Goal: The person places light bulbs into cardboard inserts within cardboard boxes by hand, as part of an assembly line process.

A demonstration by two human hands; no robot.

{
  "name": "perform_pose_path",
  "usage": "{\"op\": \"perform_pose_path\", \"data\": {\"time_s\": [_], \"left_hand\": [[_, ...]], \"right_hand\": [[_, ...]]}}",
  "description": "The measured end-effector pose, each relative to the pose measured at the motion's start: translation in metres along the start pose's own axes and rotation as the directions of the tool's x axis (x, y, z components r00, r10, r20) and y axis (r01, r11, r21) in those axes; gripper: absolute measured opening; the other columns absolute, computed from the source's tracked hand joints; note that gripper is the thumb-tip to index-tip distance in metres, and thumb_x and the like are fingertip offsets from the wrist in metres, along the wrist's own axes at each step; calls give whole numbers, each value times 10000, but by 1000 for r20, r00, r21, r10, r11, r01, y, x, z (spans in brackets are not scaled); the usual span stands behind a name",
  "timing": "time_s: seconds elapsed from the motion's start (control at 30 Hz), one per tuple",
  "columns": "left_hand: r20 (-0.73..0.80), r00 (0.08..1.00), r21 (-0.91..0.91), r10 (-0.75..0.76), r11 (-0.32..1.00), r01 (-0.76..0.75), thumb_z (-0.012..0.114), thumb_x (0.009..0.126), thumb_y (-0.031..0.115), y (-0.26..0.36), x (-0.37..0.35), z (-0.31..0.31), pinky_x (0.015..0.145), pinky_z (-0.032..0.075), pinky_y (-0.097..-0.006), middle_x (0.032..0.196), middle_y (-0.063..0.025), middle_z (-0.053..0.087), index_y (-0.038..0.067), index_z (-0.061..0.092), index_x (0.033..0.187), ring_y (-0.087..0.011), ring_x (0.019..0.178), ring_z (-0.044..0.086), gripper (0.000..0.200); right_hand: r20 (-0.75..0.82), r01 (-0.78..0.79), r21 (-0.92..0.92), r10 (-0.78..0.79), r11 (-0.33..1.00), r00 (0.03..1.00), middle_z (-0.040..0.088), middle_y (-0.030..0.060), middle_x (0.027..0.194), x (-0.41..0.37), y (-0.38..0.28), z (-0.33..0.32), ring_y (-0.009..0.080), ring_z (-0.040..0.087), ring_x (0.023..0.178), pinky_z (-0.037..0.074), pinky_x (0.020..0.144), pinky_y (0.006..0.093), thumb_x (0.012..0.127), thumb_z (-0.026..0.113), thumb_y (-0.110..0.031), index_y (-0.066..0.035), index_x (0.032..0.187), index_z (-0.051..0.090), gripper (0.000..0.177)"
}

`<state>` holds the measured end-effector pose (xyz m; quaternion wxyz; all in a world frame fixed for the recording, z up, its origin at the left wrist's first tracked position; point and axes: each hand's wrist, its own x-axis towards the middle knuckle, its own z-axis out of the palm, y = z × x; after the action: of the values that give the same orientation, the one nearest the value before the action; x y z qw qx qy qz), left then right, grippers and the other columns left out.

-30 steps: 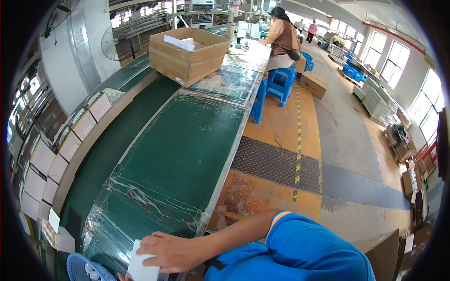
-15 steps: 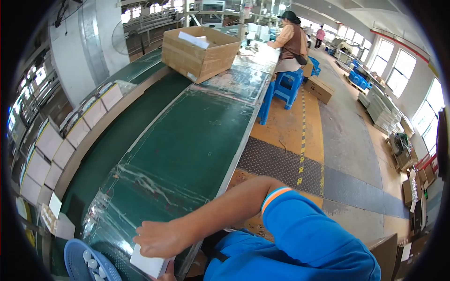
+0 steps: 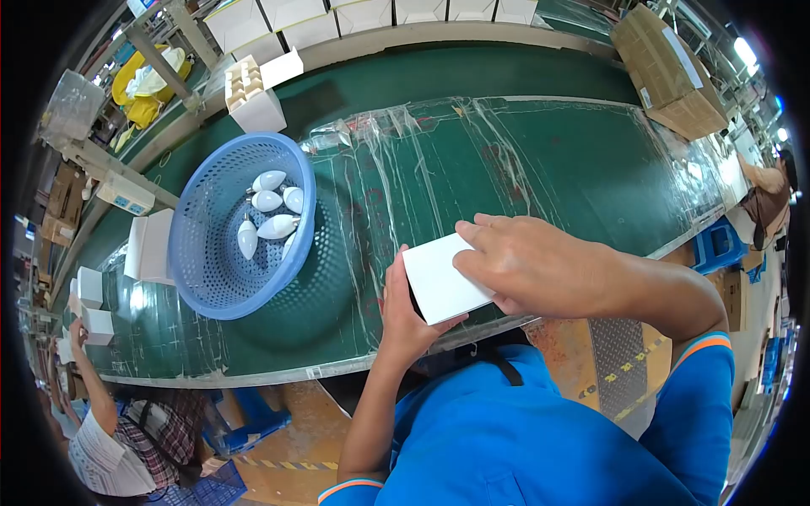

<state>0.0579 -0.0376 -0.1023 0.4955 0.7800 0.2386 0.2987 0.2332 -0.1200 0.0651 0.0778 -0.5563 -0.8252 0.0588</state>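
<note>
A small white cardboard box [image 3: 443,278] is between my hands, over the near edge of the bench. My left hand [image 3: 405,316] wraps round its left side and lower edge. My right hand [image 3: 540,266] grips its right side, the thumb lying on the white top and some fingers hidden behind. The box looks closed from above, and its contents do not show. To the left stands a blue plastic basket [image 3: 305,198] with several white light bulbs [image 3: 278,226] lying loose at the bottom.
An open white carton with dividers [image 3: 257,105] stands behind the basket. White boxes [image 3: 363,18] line the far ledge. A large brown carton [image 3: 666,76] sits at the back right of the green bench [image 3: 405,202]. People work at both ends [image 3: 110,451].
My view has swung left and down, bringing the basket and both hands into full sight. The white box remains in my hands; my left hand now shows along its left side.
</note>
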Motion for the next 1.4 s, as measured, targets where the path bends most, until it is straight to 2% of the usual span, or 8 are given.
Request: {"op": "perform_pose_path", "data": {"time_s": [0.13,0.57,0.77,0.83,1.0,1.1,1.17,1.4], "left_hand": [[5,1000,12,4,1000,-4,916,539,296,6,-1,1,1002,380,-450,1307,-190,431,-28,205,1450,-364,1198,460,1200],[-17,999,45,48,998,-47,913,555,327,2,-2,3,991,389,-455,1304,-204,429,-44,218,1434,-365,1187,470,1180],[4,998,103,63,993,-63,905,556,348,-6,-4,1,1034,352,-459,1347,-210,406,-36,228,1428,-378,1241,430,1169],[3,1000,41,22,999,-22,899,560,353,-6,-6,3,1050,336,-457,1366,-213,394,-32,228,1429,-381,1262,411,1163],[5,1000,-13,4,1000,-4,906,542,353,-3,-1,0,1034,359,-442,1343,-194,413,-24,233,1432,-369,1238,437,1177],[36,999,7,4,1000,-4,912,531,345,-6,-3,0,1025,366,-439,1334,-192,417,-23,225,1436,-369,1228,442,1195],[15,1000,-93,-10,996,11,916,526,332,-11,-2,3,1024,368,-439,1329,-192,417,-21,220,1436,-364,1229,443,1199],[95,993,-112,-74,990,85,922,524,273,-2,-5,-1,1033,364,-433,1331,-188,418,-18,234,1432,-353,1236,442,1176]], "right_hand": [[215,-134,20,126,991,968,541,374,1164,4,-7,-10,489,573,1074,512,880,475,648,716,-54,52,1003,534,413],[188,-52,-203,91,978,978,512,445,1105,3,-17,3,502,586,1031,560,766,433,669,695,-53,120,1064,480,481],[244,-15,-59,29,998,969,654,234,872,23,0,-13,363,673,761,553,597,398,762,618,-109,10,1093,556,357],[13,-9,6,9,1000,1000,667,139,784,29,20,-9,326,664,638,530,540,391,792,589,-126,-31,1074,591,297],[46,55,233,-68,971,997,564,208,1224,12,7,-11,332,538,1135,436,898,436,692,766,-260,-25,1226,552,622],[-55,32,-54,-35,998,998,609,182,1114,1,10,11,326,577,1047,458,828,391,651,793,-275,-38,1189,573,628],[123,-41,23,38,999,992,525,242,1280,2,10,2,354,550,1121,446,896,436,608,839,-207,-26,1277,517,764],[479,-363,507,94,782,873,686,191,1026,35,56,-27,296,668,890,515,712,364,740,769,-312,-10,1221,606,590]]}}
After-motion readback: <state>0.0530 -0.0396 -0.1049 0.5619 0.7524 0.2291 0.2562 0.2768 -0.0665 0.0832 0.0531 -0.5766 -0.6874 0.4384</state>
